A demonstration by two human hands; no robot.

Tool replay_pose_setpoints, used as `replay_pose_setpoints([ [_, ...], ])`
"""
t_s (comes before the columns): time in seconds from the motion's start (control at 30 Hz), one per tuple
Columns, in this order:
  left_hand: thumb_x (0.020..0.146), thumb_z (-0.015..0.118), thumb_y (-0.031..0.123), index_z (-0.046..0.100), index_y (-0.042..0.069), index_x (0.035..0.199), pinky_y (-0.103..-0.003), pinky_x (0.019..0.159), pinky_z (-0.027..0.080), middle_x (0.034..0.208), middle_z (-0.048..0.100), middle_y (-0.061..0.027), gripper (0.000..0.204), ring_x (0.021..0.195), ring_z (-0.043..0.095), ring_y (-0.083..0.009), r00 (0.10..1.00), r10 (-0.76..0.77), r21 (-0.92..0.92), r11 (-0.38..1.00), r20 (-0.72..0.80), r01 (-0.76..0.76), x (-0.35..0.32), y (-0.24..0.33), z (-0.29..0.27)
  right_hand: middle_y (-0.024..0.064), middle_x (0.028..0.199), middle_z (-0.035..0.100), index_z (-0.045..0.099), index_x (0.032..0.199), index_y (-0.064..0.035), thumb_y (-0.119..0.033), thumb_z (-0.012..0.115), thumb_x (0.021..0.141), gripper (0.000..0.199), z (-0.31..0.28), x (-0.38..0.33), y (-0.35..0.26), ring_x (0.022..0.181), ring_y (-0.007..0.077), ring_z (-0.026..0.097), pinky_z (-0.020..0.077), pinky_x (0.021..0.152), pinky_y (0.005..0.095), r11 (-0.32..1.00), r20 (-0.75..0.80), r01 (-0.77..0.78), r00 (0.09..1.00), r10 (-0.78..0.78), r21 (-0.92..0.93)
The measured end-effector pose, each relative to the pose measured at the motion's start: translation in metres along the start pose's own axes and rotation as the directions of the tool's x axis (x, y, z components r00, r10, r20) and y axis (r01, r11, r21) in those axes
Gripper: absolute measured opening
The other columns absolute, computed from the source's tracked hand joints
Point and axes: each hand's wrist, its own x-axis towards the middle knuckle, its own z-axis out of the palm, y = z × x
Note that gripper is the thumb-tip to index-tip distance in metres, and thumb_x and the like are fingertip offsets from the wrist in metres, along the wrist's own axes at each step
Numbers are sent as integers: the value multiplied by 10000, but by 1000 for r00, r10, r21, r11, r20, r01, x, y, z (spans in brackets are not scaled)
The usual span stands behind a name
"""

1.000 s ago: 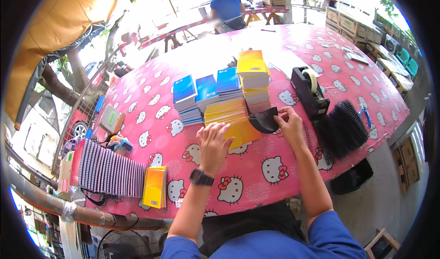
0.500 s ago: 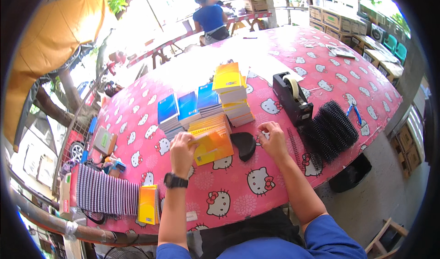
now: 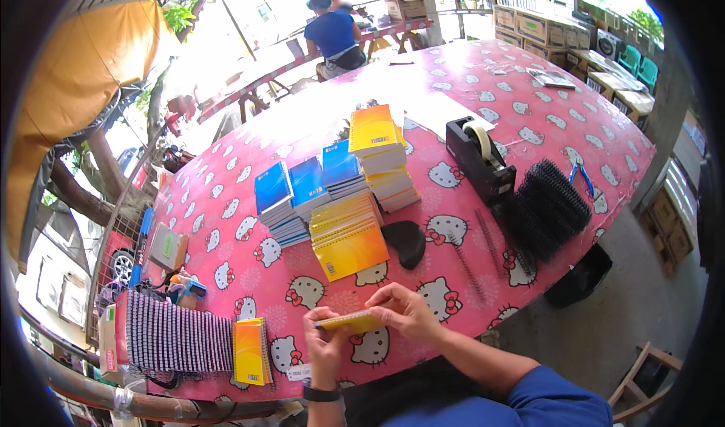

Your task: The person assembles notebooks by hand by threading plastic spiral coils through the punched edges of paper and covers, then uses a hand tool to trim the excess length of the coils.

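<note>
Near the front edge of the table, I hold a thin yellow-orange notebook (image 3: 353,323) between both hands, tilted with one edge toward me. My left hand (image 3: 325,340) grips its left end, with a dark watch on the wrist. My right hand (image 3: 406,315) closes its fingers on the right end. Just beyond is a fanned stack of yellow spiral notebooks (image 3: 351,249). Beside it lies a black rounded pad-like object (image 3: 406,243). Two loose dark binding coils lie to the right, one coil (image 3: 468,272) nearer and another coil (image 3: 489,240) farther off.
Blue notebook stacks (image 3: 276,193) and a tall yellow notebook stack (image 3: 377,144) stand behind. To the right are a tape dispenser (image 3: 479,159), a pile of black coils (image 3: 547,212) and blue pliers (image 3: 580,178). A long row of bound notebooks (image 3: 181,332) lies left. Another person (image 3: 332,34) sits far off.
My left hand has come off the stack toward me with a notebook. My right hand has moved left and nearer, onto the notebook. A loose coil now shows where it was.
</note>
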Motion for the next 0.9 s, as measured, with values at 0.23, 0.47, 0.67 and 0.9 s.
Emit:
replay_pose_setpoints([
  [0.23,814,640,-49,443,74,1041,-232,779,442,916,495,-19,325,846,503,-102,983,-79,-38,997,-164,74,-6,7,11,40,940,599,540,1031,-15,-93,606,908,159,29,6,0,866,72,594,482,719,214,999,-180,34,983,-33,4],
  [0.47,864,598,29,482,31,1027,-255,836,411,949,509,-40,200,945,485,-119,956,-199,-203,967,-214,156,-14,18,11,10,879,574,552,1058,-41,-73,625,885,191,41,10,-3,803,52,548,460,700,193,995,-243,-95,965,95,11],
  [0.67,893,537,139,511,22,1083,-309,954,342,1083,538,-75,224,1019,492,-162,956,-249,-230,950,-153,210,-8,23,-7,26,823,571,539,1058,-39,-79,606,881,194,53,14,16,710,73,552,472,615,235,993,-322,59,942,-89,-102],
  [0.9,820,615,117,593,54,1120,-343,911,356,1123,600,-116,307,1035,546,-231,909,379,788,500,174,-359,-11,48,20,16,841,561,552,1067,-41,-91,609,882,200,43,-2,12,761,57,539,457,645,213,999,-263,-36,964,43,35],
])
